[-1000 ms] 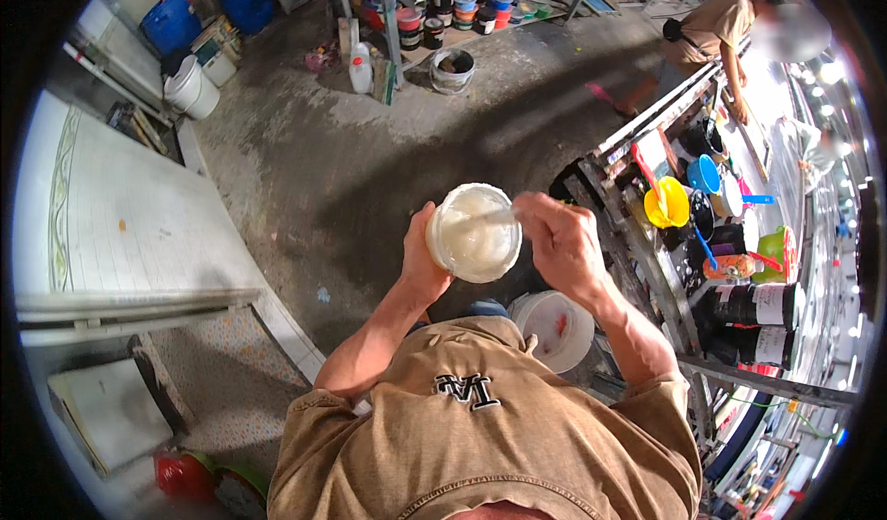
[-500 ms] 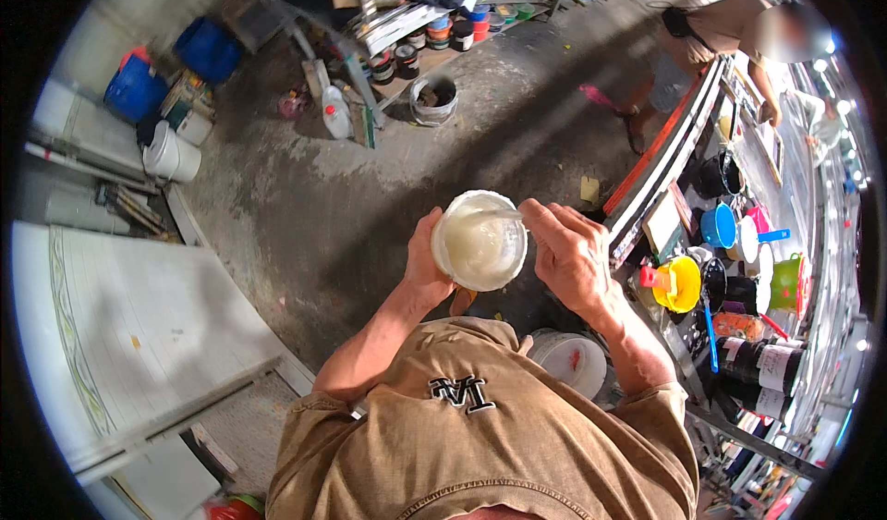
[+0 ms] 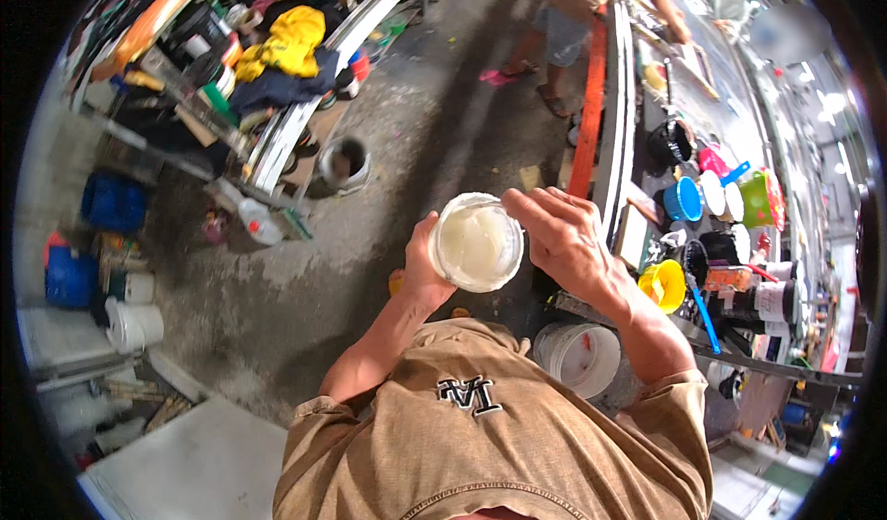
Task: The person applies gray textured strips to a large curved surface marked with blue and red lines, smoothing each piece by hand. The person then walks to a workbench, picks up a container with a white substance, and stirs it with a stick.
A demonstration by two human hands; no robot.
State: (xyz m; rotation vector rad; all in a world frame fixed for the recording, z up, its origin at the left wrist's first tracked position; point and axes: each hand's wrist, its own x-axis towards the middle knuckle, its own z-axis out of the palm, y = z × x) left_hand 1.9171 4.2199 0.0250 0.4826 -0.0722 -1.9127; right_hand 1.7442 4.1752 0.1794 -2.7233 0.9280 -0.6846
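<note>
A round white tub (image 3: 444, 274) of creamy, off-white liquid (image 3: 476, 244) is held in front of my body, its mouth facing up. My left hand (image 3: 427, 269) is closed around the tub's left side. At the right rim, my right hand (image 3: 571, 243) has its fingers pinched together on a pale stirring stick, which barely shows now against the tub and the liquid. Below my right forearm stands a white bucket (image 3: 605, 361) with pinkish residue inside.
To the right, a long bench holds a yellow pot (image 3: 662, 286), a blue pot (image 3: 683, 199) and black containers. Another person (image 3: 564, 35) stands beyond it. A grey bucket (image 3: 345, 164) and clear jug (image 3: 260, 221) stand on the floor, ahead left.
My view has turned to the right, so the floor things have swung left and down. The tub stays between my hands. The stick, plain before, is now barely visible.
</note>
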